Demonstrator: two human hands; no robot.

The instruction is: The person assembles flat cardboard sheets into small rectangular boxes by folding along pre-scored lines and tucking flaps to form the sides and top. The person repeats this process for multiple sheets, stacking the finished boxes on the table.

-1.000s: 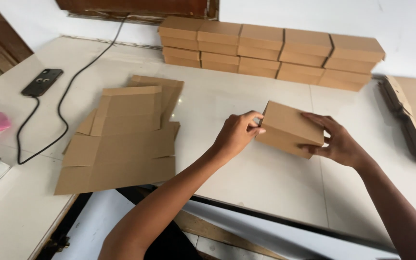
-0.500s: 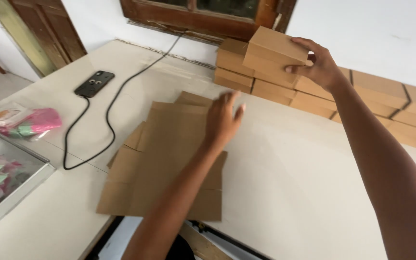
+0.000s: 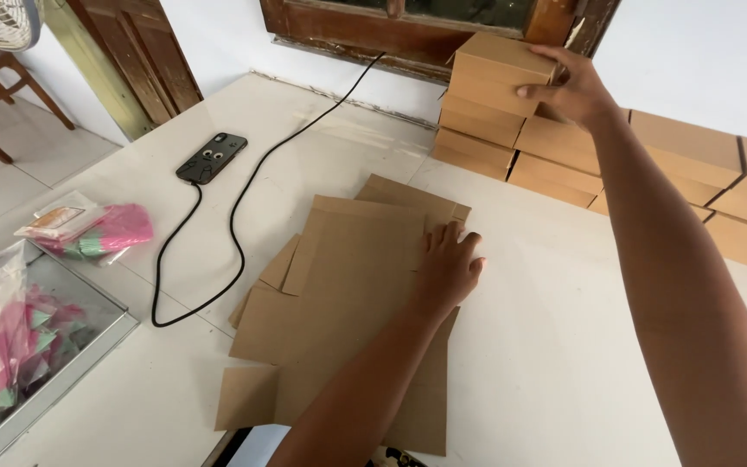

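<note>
The fingers of the left hand (image 3: 451, 264) lie spread and flat, pressing down on the top sheet of a pile of flat cardboard blanks (image 3: 347, 303) without gripping anything; the palm rests near the far right corner of that sheet. The right hand (image 3: 572, 86) is stretched out to the far side, its fingers curled over the top and near edge of a folded cardboard box (image 3: 494, 73), which it grasps as the box sits on top of the leftmost stack of finished boxes (image 3: 486, 138) against the wall. That stack is one end of a row of like boxes (image 3: 693, 164) running off to the right along the wall, under a dark wooden window frame (image 3: 408, 35). The blanks lie fanned and overlapping on the white table (image 3: 564, 363), near its front edge. Left of them a black cable (image 3: 235, 233) snakes across the table to a dark phone (image 3: 211, 157) (it lies face down, in a case). Further left sits a clear packet with pink contents (image 3: 97, 233), and beside the table's left edge a tray of bagged pink and green pieces (image 3: 10, 346).
</note>
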